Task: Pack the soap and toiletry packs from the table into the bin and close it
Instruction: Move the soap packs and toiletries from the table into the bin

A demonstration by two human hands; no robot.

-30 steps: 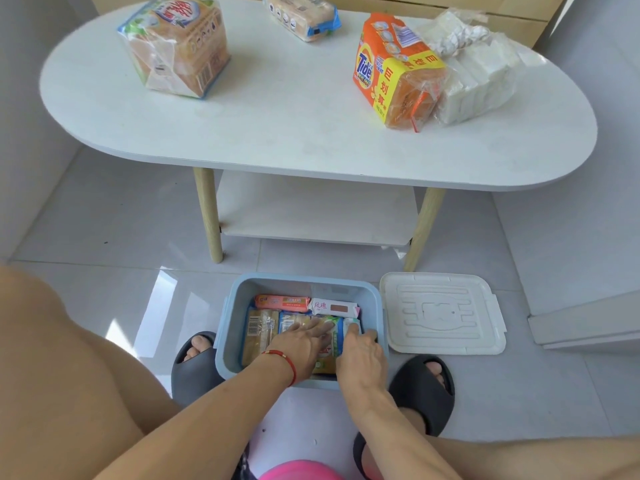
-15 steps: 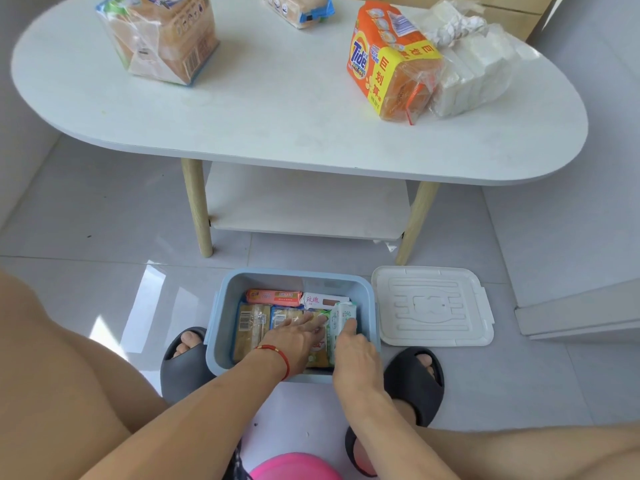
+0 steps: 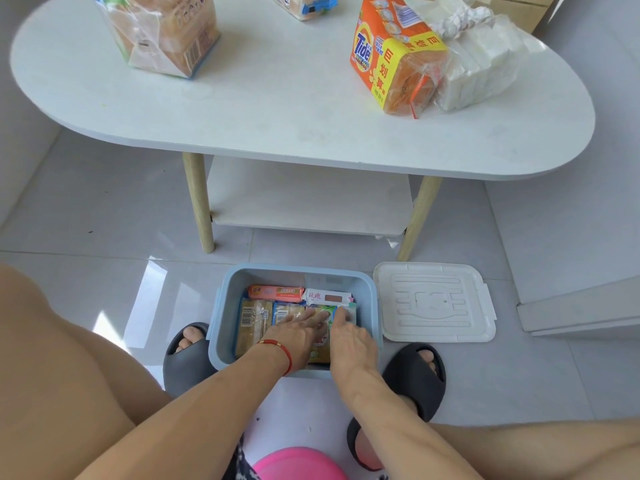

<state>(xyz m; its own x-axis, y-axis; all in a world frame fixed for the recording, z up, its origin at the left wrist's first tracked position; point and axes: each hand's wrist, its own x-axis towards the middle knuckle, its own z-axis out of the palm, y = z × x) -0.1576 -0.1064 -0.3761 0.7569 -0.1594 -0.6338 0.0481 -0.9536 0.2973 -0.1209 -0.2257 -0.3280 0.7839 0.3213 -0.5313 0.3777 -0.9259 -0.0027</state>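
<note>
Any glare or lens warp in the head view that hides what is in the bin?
Head view: bright sunlight glare on the floor tiles left of the bin, none inside it; wide-angle bend curves the table edge; both hands cover the near packs.

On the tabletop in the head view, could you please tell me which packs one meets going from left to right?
Clear-wrapped soap pack → blue-edged pack at the far edge → orange Tide pack → white bars in clear plastic, touching the Tide pack.
</note>
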